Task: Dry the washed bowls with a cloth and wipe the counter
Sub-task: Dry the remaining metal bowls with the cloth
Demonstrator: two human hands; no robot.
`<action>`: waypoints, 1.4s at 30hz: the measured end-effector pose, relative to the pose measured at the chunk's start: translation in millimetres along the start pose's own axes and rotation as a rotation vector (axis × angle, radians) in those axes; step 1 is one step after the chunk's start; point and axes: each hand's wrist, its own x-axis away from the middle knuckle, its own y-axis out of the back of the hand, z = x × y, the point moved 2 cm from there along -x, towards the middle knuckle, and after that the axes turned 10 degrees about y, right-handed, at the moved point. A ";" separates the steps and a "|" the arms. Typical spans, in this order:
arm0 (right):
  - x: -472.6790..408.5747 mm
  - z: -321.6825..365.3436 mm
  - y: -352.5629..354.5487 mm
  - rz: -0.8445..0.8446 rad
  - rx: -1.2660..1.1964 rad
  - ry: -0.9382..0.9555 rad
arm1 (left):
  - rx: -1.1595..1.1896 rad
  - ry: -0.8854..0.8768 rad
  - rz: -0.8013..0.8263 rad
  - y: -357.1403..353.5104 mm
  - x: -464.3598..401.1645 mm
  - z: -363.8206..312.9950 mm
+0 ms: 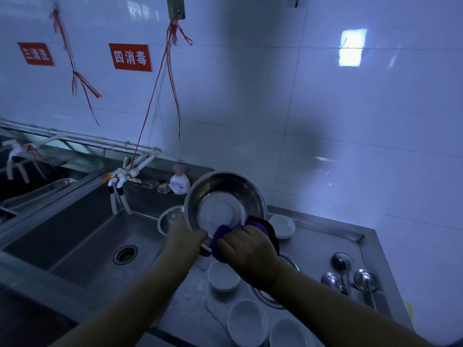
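A large steel bowl (223, 199) is tilted up toward me above the counter, its inside facing me. My left hand (184, 237) grips its lower left rim. My right hand (250, 249) presses a purple cloth (226, 232) against the bowl's lower right inner wall and rim. Several small white bowls stand on the steel counter (323, 249): one (223, 275) under my right wrist, two (246, 321) (290, 333) at the near edge, one (283, 225) behind the cloth. A smaller steel bowl (169, 220) sits behind my left hand.
A deep steel sink (100, 236) with a drain (125, 254) lies to the left, a white tap (120, 177) above it. A soap bottle (180, 182) stands at the back ledge. Three metal ladles (350, 276) lie on the counter's right. Tiled wall behind.
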 end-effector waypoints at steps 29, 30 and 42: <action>-21.5 -46.4 -148.9 0.327 -0.113 -0.521 | -0.407 0.096 -0.038 158.6 -314.4 100.5; -20.3 -41.9 -153.5 0.343 -0.130 -0.551 | -0.396 0.114 -0.026 156.1 -322.2 107.1; 3.9 10.1 -184.6 0.440 -0.225 -0.857 | -0.452 0.152 0.071 122.6 -373.7 155.6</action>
